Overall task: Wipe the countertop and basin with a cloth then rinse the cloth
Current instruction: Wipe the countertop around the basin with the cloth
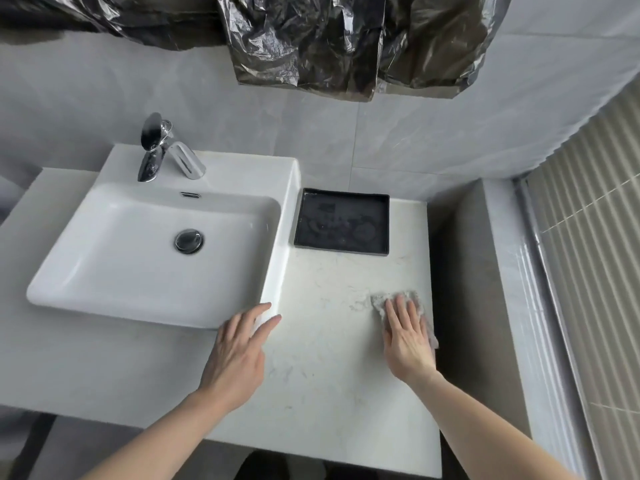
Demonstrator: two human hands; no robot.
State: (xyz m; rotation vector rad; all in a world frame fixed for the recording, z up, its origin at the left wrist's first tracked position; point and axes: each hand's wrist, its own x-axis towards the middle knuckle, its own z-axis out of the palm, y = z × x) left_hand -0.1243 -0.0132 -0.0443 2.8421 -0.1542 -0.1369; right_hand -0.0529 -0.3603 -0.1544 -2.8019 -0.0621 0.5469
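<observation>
Cloth (398,301) grey, flat on white countertop (322,368), near right edge by grey side wall (474,289). Bare counter stretches toward front edge. Black tray (341,221) behind, well apart, beside basin (156,251); chrome faucet (156,150) at basin's rear. Right hand (408,341) fingers straight, pressing cloth. Left hand (239,351) spread, fingertips touching basin's front corner.

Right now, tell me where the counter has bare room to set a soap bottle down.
Bare counter lies between the left hand and the right hand, which presses the cloth. More lies between tray and cloth, and in front of the basin. The tray's back corner is taken.
</observation>
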